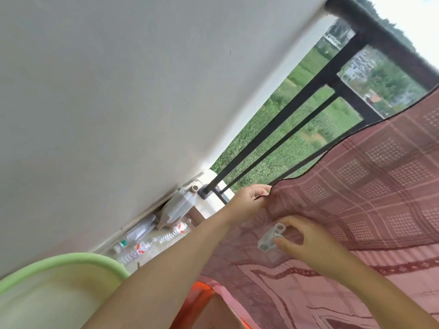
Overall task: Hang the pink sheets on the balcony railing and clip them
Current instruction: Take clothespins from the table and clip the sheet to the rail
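The view is strongly tilted. A pink checked sheet (370, 176) hangs over the black balcony railing (370, 27) and fills the right side. My left hand (251, 198) pinches the sheet's dark-edged lower corner, near the foot of the railing bars. My right hand (308, 241) lies against the sheet just below and holds a white plastic clip (270, 236) between thumb and fingers. The clip's jaws are not on the cloth, as far as I can see. More pink cloth with a dark red pattern (297, 293) lies underneath.
A light green basin (90, 262) is at the lower left. Several empty plastic bottles (152, 236) lie along the foot of the white wall (118, 103). An orange thing (199, 295) shows under the cloth. Beyond the bars are green fields.
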{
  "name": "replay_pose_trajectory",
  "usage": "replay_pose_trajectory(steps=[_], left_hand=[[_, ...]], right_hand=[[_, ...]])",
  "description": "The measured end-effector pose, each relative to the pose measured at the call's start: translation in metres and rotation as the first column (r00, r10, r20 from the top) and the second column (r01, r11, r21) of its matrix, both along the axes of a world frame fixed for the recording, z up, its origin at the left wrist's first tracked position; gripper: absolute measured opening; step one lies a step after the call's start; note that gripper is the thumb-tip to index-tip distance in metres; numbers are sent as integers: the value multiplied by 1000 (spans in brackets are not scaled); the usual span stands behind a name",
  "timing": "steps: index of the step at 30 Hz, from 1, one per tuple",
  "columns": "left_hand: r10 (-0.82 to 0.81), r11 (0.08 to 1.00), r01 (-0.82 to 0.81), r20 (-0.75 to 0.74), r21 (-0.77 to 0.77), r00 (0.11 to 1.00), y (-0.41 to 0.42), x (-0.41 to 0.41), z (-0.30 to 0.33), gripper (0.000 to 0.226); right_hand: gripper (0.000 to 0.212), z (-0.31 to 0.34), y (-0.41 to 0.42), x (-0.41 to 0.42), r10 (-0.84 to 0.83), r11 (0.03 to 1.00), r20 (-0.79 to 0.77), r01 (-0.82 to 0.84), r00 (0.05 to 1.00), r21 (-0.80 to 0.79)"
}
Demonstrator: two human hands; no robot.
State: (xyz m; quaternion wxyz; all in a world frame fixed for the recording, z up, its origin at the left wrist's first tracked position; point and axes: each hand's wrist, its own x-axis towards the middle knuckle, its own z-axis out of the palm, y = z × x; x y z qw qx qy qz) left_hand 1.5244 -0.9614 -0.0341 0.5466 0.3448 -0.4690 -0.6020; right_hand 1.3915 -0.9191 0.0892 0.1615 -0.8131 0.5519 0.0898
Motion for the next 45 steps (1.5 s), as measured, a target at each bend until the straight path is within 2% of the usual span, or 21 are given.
replay_pose_trajectory(steps=[2,5,8,11,15,21,24,26,28,31,35,40,45], left_hand=[[-184,974,201,-149,109,972,-9,3,2,36],[-448,845,496,-244,199,860,-26,7,6,22],[-481,822,540,-291,178,827,-37,6,15,14],[-392,868,470,-358,162,847,-34,3,13,15],[-148,954,241,-421,177,895,-18,2,8,19],[122,987,-80,-318,142,940,17,2,6,10],[152,987,-137,-201,88,968,21,-1,10,18],[102,993,-91,-160,76,982,17,-2,10,6],[9,997,8,-211,79,977,15,-2,7,27],[-50,991,81,-259,110,965,17,-3,-3,10],[105,980,-69,-193,189,976,16,-6,-9,10],[192,970,-166,-135,180,972,13,-10,-3,15],[314,942,-317,49,112,948,4,-10,2,17]], right_hand=[[14,6,0,3,-16,1000,14,16,1000,18],[13,14,4,8,-21,999,40,19,999,41],[12,20,6,12,-32,998,50,29,998,47],[8,29,5,15,-47,998,59,44,997,46],[10,38,6,25,-24,999,69,21,997,42],[18,70,3,50,78,997,82,-79,994,14],[21,94,-6,72,110,994,109,-108,988,-25],[24,105,-17,86,154,985,50,-149,987,-83],[30,106,-30,98,236,961,-84,-246,968,-129],[27,98,-46,106,262,953,-205,-286,943,-98],[19,84,-62,102,256,958,-260,-281,931,-64],[15,80,-74,99,246,956,-255,-277,935,-93],[17,76,-88,106,276,939,-267,-319,923,-129]])
